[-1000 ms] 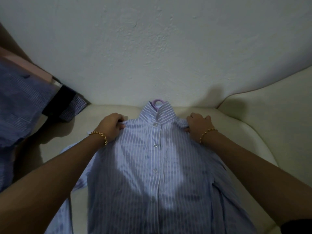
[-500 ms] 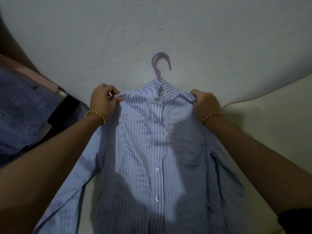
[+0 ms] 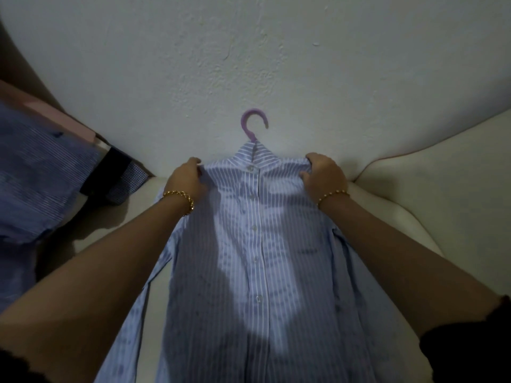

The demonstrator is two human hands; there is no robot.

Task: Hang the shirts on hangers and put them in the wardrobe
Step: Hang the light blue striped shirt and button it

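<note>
1. We reach both forearms straight out ahead of us, roughly parallel and well apart, with the shirt (image 3: 257,258) between them.
2. Our left hand (image 3: 184,178) shows its back to us. Its fingers are curled over and clamped on the shirt's shoulder on our left, just beside the collar.
3. Our right hand (image 3: 324,175) mirrors it on the other shoulder. The fingers are bunched round a fold of cloth and the thumb presses the front of the fabric.
4. Each wrist carries a gold bead bracelet, the left bracelet (image 3: 179,199) and the right bracelet (image 3: 333,195). A dark sleeve cuff (image 3: 470,344) shows at the lower right edge.
5. The shirt is pale blue with thin white stripes and is buttoned up the front. We hold it by its shoulders with the collar at the far end, and the body runs back toward us over the cream sofa (image 3: 431,194).
6. The purple hanger (image 3: 253,124) sits inside the shirt. Only its hook shows, rising out of the collar against the white wall (image 3: 276,64) and opening to our right.
7. A heap of other clothes (image 3: 41,175), blue striped, pink and dark checked, lies at our left by the sofa's edge.
8. Any neck tag is hidden behind the closed collar, so we can read no brand or writing
</note>
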